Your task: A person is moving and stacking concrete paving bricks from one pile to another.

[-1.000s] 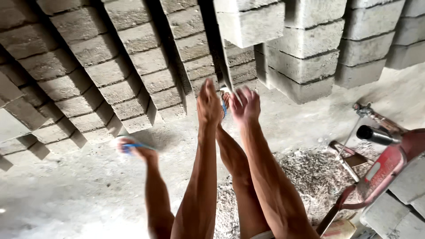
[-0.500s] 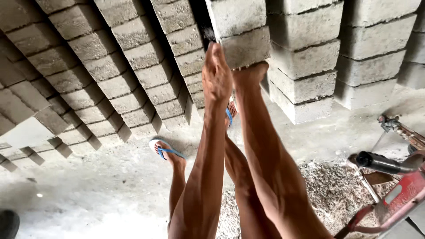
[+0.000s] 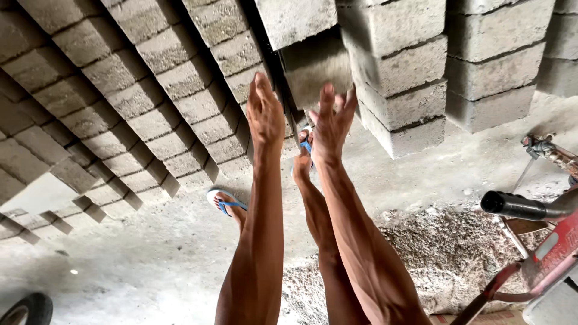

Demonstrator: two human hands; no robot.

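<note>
Both my bare arms stretch out toward a grey concrete block (image 3: 316, 63) at the end of a stacked row. My left hand (image 3: 265, 111) is flat with its fingers together and holds nothing, just left of the block. The spread fingertips of my right hand (image 3: 333, 123) reach the block's near edge without a clear grip. Beyond my arms are my feet in blue flip-flops, one (image 3: 224, 201) on the concrete floor and the other (image 3: 304, 147) close to the block.
Long rows of grey concrete blocks (image 3: 150, 120) fill the left side, and a taller stack (image 3: 421, 72) stands on the right. A red cart with a black handle grip (image 3: 515, 204) sits at the right above a gravel pile (image 3: 445, 253). A tyre (image 3: 27, 310) shows at the bottom left.
My hands have risen and moved up to the block, which has grown larger in view. My left foot has stepped forward.
</note>
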